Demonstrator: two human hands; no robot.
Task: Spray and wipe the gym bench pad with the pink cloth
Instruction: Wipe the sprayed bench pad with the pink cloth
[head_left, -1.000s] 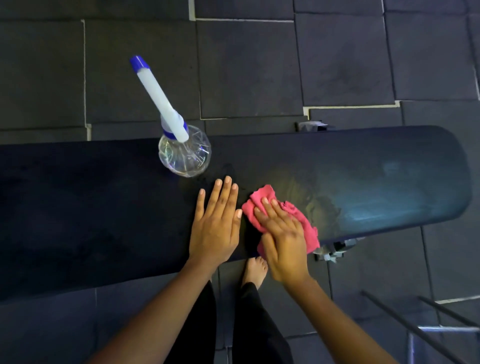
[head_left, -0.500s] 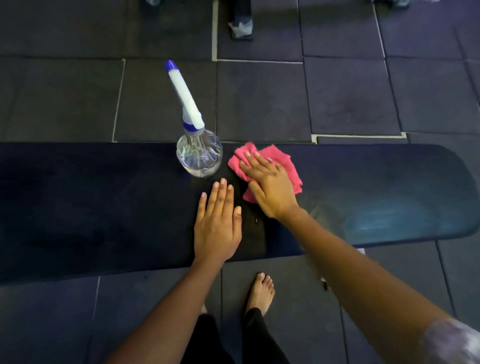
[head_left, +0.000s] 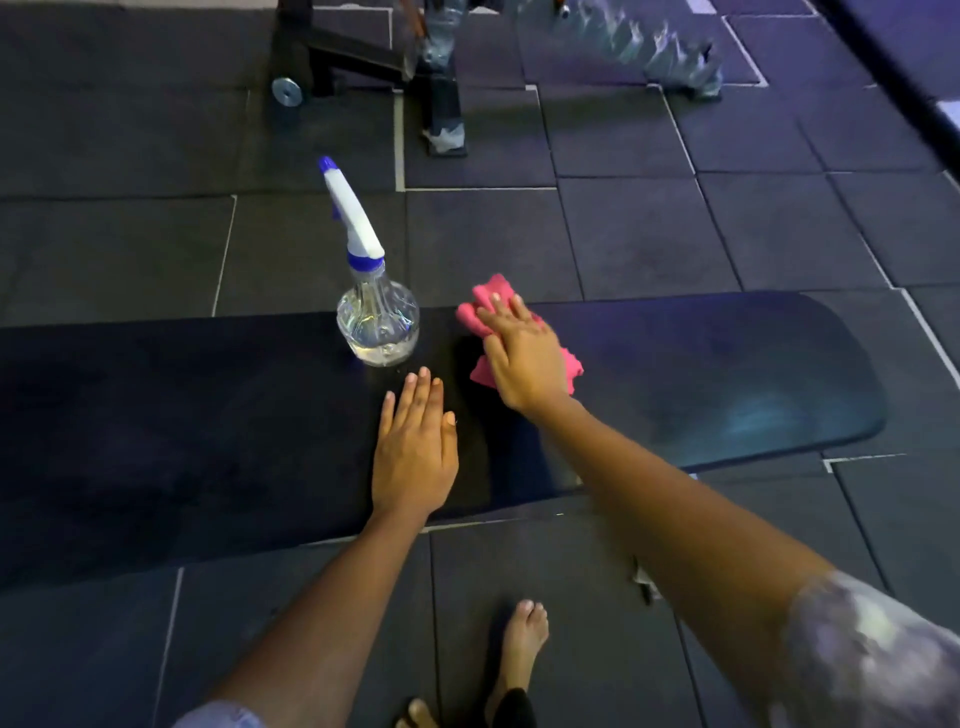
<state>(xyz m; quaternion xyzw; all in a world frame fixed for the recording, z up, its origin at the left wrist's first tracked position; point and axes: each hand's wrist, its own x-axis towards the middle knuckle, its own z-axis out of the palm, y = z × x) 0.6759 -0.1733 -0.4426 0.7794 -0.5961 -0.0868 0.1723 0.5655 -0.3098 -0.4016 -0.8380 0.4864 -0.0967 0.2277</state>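
Our right hand (head_left: 524, 358) presses the pink cloth (head_left: 470, 314) flat-fingered at the far edge of the surface (head_left: 727, 374); our left hand (head_left: 415, 447) rests flat, empty, near the spray bottle (head_left: 376, 327).

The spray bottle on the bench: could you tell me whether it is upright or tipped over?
Upright: the spray bottle stands on its base on the bench pad, with its neck pointing up.

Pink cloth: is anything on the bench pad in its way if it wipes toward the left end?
Yes. The spray bottle stands on the pad just left of the cloth, and the left hand rests flat there too, nearer the person.
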